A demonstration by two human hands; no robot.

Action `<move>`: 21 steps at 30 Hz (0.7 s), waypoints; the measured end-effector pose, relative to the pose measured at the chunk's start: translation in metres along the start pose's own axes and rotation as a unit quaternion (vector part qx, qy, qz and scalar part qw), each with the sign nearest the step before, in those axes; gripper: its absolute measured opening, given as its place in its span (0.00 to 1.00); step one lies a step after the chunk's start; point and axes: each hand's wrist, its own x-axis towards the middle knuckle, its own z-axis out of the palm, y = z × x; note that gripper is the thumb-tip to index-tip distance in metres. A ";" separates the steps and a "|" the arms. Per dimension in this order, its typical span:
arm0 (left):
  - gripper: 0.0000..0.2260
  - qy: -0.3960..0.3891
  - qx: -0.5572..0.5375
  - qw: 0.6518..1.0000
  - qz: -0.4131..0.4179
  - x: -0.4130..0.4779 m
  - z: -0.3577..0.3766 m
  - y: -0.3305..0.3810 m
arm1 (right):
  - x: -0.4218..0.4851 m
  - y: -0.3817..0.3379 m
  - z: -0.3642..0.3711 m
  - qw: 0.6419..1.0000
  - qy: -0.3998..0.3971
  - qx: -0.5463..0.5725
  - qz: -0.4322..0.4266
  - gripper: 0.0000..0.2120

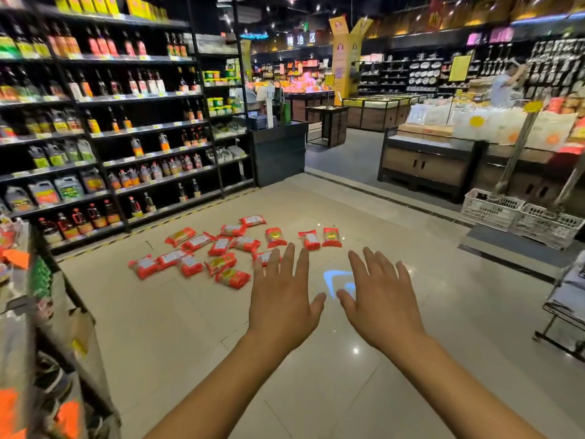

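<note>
- Nearby, tall shelving point(104, 131) ran along the left side of the aisle, loaded on every level with bottles point(95, 213) of dark liquid.
- A dark counter point(278, 150) stood at the far end of that shelving. A wooden display stand point(424, 166) piled with pale sacks point(468, 122) stood to the right of the aisle.
- Two white crates point(490, 210) sat on the floor at the foot of that stand, and a wire rack point(563, 312) entered the view at the right edge.
- A stocked display point(38, 343) with orange tags filled the lower left corner.
- The tiled floor point(177, 343) was glossy. A blue reflection point(337, 280) lay on it between the two hands.
- The red packets point(218, 247) lay scattered flat on the floor in a loose cluster, ahead of the hands and mostly to their left.
- The left hand point(281, 299) was held palm down with fingers straight and spread. Its grip was open and held nothing. Its fingertips covered part of the nearest packet in the view, and contact could not be confirmed.
- The right hand point(380, 305) was held likewise, grip open and unloaded, just beside the left hand, with the thumbs near but apart.
- Two packets lay apart from the cluster, beyond the gap between the hands.
</note>
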 end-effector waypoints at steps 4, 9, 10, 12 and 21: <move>0.37 -0.003 0.009 1.000 -0.017 0.066 0.016 0.017 | 0.066 0.035 0.009 1.000 -0.007 0.003 -0.007 0.34; 0.37 0.007 0.027 0.999 -0.030 0.146 0.022 0.038 | 0.152 0.075 0.008 0.999 0.013 0.028 -0.012 0.34; 0.37 0.010 0.032 0.999 -0.032 0.160 0.024 0.042 | 0.168 0.081 0.009 0.999 0.017 0.032 -0.015 0.34; 0.36 0.009 0.032 0.999 -0.037 0.186 0.030 0.046 | 0.194 0.091 0.010 0.999 0.016 0.038 -0.021 0.34; 0.36 -0.023 0.033 0.998 -0.044 0.279 0.064 0.052 | 0.290 0.121 0.033 0.999 -0.007 0.030 -0.025 0.34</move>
